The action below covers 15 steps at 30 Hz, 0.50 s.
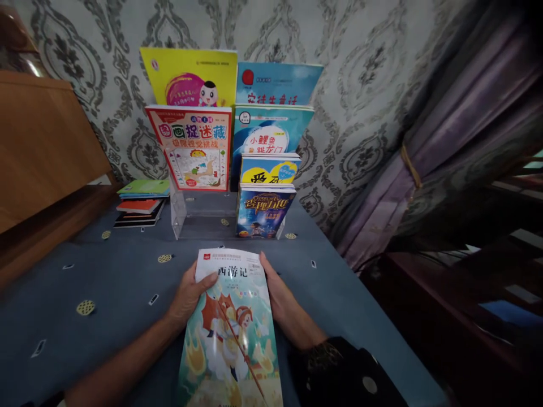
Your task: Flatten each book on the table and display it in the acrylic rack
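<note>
Between my two hands is a paperback book [231, 333] with a white and teal cover, black Chinese title and a figure holding a staff. My left hand [190, 294] grips its left edge, thumb lying on the cover near the title. Along the right edge my right hand [278, 294] holds the same book, its fingers mostly hidden behind. Beyond the book stands a clear acrylic rack [178, 217]. On its left side are a yellow book [190, 73] and a red-bordered book [195, 150]; its right side carries several more, the lowest a dark blue book [263, 212].
A stack of thin books [142, 203] lies left of the rack. Blue patterned cloth covers the table [127, 271]. A wooden panel [42, 141] stands at the left, patterned wallpaper behind. At the right hangs a tied purple curtain [390, 198], past the table's edge.
</note>
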Each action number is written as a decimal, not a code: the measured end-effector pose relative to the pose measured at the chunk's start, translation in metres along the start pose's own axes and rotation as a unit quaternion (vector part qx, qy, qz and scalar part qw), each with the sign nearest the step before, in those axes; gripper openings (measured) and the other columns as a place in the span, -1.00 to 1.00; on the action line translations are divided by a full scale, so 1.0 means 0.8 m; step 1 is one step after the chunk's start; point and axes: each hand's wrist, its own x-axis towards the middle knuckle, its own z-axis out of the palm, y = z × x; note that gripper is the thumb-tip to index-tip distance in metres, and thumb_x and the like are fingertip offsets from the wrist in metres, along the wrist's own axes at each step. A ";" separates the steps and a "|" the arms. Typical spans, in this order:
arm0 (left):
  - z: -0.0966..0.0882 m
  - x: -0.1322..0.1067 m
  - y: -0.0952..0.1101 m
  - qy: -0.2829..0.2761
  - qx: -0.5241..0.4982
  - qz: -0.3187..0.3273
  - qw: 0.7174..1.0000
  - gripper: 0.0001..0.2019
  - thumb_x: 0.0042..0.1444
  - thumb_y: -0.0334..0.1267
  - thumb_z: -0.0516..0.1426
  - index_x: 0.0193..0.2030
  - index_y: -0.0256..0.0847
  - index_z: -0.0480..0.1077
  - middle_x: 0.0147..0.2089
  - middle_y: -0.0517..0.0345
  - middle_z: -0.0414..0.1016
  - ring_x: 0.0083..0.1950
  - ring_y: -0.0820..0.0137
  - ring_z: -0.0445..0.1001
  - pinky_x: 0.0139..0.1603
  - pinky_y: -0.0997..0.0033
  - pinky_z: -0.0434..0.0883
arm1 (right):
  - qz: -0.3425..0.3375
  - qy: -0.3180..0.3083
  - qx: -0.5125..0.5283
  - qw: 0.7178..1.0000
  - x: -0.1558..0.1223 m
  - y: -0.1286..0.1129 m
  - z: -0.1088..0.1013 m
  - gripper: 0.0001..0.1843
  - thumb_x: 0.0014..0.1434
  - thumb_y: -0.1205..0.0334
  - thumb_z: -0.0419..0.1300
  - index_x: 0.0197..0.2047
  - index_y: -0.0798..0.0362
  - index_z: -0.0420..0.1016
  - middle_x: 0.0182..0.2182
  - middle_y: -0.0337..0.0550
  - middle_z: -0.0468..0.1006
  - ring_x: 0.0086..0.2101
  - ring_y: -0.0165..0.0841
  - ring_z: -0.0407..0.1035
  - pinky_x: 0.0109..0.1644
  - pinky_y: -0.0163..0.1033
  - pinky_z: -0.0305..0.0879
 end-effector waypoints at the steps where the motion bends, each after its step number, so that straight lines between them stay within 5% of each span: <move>1: -0.001 0.003 0.002 0.008 0.000 -0.003 1.000 -0.35 -0.32 -0.13 0.49 -0.07 -0.30 0.40 -0.25 -0.06 0.66 -0.31 0.09 0.65 -0.26 0.21 0.59 | -0.001 0.000 -0.006 1.000 0.000 0.000 0.000 -0.52 0.27 -0.13 0.15 -0.06 0.14 0.55 -0.26 0.02 0.69 -0.16 -0.14 0.59 -0.04 0.01 0.48; 6: -0.011 0.024 0.014 0.065 -0.032 0.001 0.997 -0.41 -0.30 -0.16 0.48 -0.11 -0.27 0.41 -0.30 0.01 0.66 -0.30 0.11 0.66 -0.31 0.28 0.59 | 0.010 -0.025 -0.038 0.999 -0.002 -0.002 -0.002 -0.49 0.16 -0.15 0.27 -0.09 0.15 0.58 -0.25 0.05 0.69 -0.19 -0.13 0.58 -0.05 -0.03 0.48; 10: -0.025 0.036 0.014 0.129 -0.067 -0.009 0.989 -0.50 -0.22 -0.13 0.46 -0.17 -0.25 0.42 -0.33 0.02 0.66 -0.27 0.11 0.66 -0.27 0.26 0.59 | 0.023 -0.073 -0.112 0.991 -0.004 0.000 -0.013 -0.48 0.00 -0.11 0.42 -0.14 0.17 0.60 -0.41 -0.07 0.65 -0.46 -0.33 0.52 -0.36 -0.28 0.45; 15: -0.039 0.040 0.001 0.065 -0.089 -0.052 0.993 -0.50 -0.11 0.07 0.40 -0.17 -0.28 0.47 -0.28 -0.09 0.66 -0.18 0.01 0.66 -0.21 0.15 0.59 | 0.083 -0.085 -0.223 0.968 -0.005 0.005 -0.042 -0.41 -0.02 -0.28 0.36 -0.18 0.10 0.58 -0.61 -0.27 0.49 -0.73 -0.59 0.14 -0.70 -0.47 0.00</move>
